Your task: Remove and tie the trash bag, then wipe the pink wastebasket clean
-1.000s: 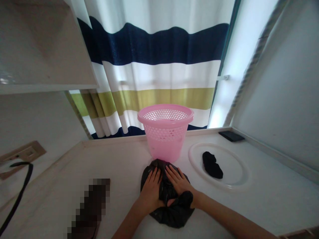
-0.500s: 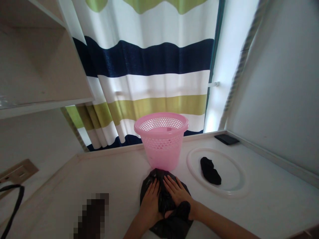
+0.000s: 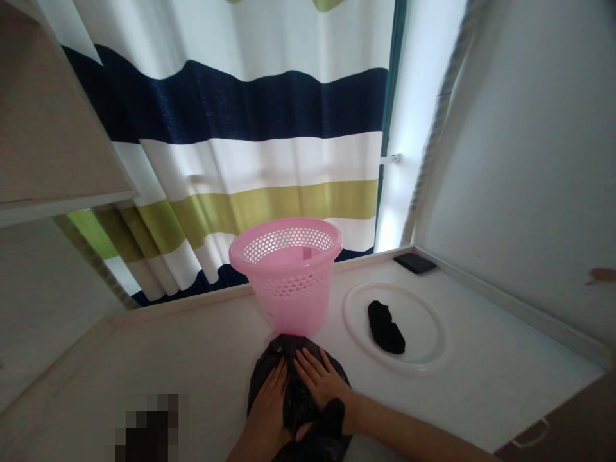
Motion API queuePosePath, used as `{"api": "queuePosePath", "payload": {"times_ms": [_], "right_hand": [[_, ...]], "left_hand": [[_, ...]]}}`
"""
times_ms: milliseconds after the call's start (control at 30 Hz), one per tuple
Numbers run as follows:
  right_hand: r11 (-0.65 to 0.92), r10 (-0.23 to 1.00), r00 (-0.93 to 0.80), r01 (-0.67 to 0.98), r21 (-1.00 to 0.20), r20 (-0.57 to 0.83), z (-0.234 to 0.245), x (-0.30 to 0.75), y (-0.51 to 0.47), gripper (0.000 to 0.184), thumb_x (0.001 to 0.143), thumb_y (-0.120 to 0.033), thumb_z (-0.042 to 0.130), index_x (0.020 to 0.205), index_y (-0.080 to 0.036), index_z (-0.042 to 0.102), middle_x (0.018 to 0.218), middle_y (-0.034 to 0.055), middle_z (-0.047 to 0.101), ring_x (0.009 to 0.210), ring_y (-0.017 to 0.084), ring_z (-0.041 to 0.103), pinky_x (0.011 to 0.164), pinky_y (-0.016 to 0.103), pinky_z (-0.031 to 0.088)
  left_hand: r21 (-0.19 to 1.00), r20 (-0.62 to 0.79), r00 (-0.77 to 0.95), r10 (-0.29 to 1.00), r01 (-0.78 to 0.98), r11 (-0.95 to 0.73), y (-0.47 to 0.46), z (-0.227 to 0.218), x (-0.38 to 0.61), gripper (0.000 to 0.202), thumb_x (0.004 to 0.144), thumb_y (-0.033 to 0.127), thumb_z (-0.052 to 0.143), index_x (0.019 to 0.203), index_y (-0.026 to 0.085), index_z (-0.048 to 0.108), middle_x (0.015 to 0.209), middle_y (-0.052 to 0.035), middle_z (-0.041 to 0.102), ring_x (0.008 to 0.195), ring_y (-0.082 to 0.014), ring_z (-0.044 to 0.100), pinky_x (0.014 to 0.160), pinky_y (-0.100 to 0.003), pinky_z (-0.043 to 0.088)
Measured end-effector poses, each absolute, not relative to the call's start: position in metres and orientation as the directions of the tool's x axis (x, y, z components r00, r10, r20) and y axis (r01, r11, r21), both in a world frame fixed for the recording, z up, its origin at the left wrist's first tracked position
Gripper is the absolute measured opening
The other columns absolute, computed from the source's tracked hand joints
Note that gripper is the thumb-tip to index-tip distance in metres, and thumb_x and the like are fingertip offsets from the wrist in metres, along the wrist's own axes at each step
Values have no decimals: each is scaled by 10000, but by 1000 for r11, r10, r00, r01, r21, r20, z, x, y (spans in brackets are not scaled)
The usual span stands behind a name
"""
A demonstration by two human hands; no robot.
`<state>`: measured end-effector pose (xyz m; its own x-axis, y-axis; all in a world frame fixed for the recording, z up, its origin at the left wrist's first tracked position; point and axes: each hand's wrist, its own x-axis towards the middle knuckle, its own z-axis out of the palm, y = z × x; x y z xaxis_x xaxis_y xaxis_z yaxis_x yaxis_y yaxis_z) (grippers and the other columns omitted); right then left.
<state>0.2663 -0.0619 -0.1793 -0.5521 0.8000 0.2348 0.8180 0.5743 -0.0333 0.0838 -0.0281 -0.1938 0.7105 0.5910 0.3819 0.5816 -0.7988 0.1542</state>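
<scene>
A crumpled black plastic bag (image 3: 296, 407) lies on the white tabletop at the bottom middle. My left hand (image 3: 268, 403) rests flat on its left side with the fingers stretched forward. On the right side, my right hand (image 3: 330, 388) presses down with its fingers spread and straight. A twisted dark end of the bag sticks up near the right wrist. Directly behind the bag stands a pink plastic basket (image 3: 292, 308) with a perforated upper wall, upright. Its floor is hidden from me.
Right of the basket lies a pale ring (image 3: 347, 314), with a small black cloth-like bundle (image 3: 387, 330) inside it. A flat black object (image 3: 414, 263) sits in the far right corner. A striped curtain (image 3: 269, 109) hangs behind. A blurred dark patch (image 3: 147, 430) appears at lower left.
The view has turned somewhat to the right, so everything sits further left in it. Both hands stay on the bag, and the basket and ring keep their places on the table.
</scene>
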Motion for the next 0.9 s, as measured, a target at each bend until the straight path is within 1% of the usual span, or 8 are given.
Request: {"api": "queuePosePath", "payload": {"times_ms": [100, 200, 400, 467, 567, 633, 733, 900], "right_hand": [[582, 797, -554, 810, -64, 241, -173, 267, -64, 849, 734, -626, 298, 1326, -58, 81, 1365, 154, 154, 1255, 265, 79, 976, 508, 162], [584, 797, -554, 809, -72, 240, -170, 268, -66, 840, 741, -619, 293, 1326, -54, 80, 1364, 154, 161, 1255, 265, 81, 981, 507, 153], [557, 801, -538, 831, 3, 263, -184, 266, -60, 566, 861, -390, 199, 1327, -82, 113, 1365, 123, 175, 1253, 249, 111, 966, 510, 187], [564, 793, -545, 826, 9, 272, -188, 266, -59, 623, 844, -456, 203, 1326, -72, 114, 1362, 133, 180, 1250, 263, 119, 958, 518, 193], [586, 777, -560, 811, -6, 287, -189, 266, -59, 894, 709, -681, 228, 1324, -43, 105, 1357, 166, 174, 1247, 290, 107, 960, 524, 175], [591, 772, -563, 807, -6, 296, -190, 265, -60, 1007, 626, -754, 216, 1320, -31, 119, 1351, 184, 182, 1244, 299, 108, 962, 523, 162], [587, 767, -563, 809, 18, 308, -193, 264, -59, 1006, 622, -759, 192, 1315, -31, 154, 1347, 182, 200, 1241, 299, 122, 965, 513, 149], [573, 760, -559, 817, 66, 331, -198, 261, -57, 938, 677, -716, 200, 1307, -21, 187, 1343, 176, 220, 1245, 287, 107, 978, 491, 111]], "left_hand": [[122, 410, 711, 571, 578, -807, -27, -196, 84, 940, 556, 358, 633, 1285, 85, 105, 1238, -261, 381, 1142, -339, 383, 884, -494, 393], [122, 408, 700, 586, 594, -795, -29, -197, 84, 938, 577, 347, 623, 1290, 89, 69, 1239, -259, 379, 1146, -336, 379, 889, -493, 388], [160, 323, 708, 628, 613, -774, -33, -194, 85, 904, 605, 301, 590, 1288, 84, 39, 1261, -258, 348, 1175, -332, 336, 920, -496, 350], [194, 277, 699, 659, 631, -751, -34, -190, 86, 881, 599, 276, 580, 1287, 82, 64, 1279, -252, 326, 1192, -328, 309, 935, -498, 332], [258, 221, 681, 698, 650, -715, -36, -185, 87, 832, 594, 231, 548, 1285, 78, 110, 1308, -231, 292, 1220, -309, 261, 965, -498, 292], [290, 186, 673, 716, 658, -695, -38, -181, 87, 817, 583, 219, 539, 1278, 56, 144, 1322, -228, 269, 1233, -300, 234, 982, -492, 269], [308, 152, 669, 727, 667, -679, -39, -177, 87, 812, 565, 211, 543, 1267, 20, 180, 1330, -233, 246, 1244, -291, 206, 1003, -473, 242], [298, 152, 694, 704, 647, -702, -40, -176, 85, 834, 591, 301, 571, 1277, 25, 184, 1346, -211, 225, 1256, -276, 173, 1021, -448, 217]]}}
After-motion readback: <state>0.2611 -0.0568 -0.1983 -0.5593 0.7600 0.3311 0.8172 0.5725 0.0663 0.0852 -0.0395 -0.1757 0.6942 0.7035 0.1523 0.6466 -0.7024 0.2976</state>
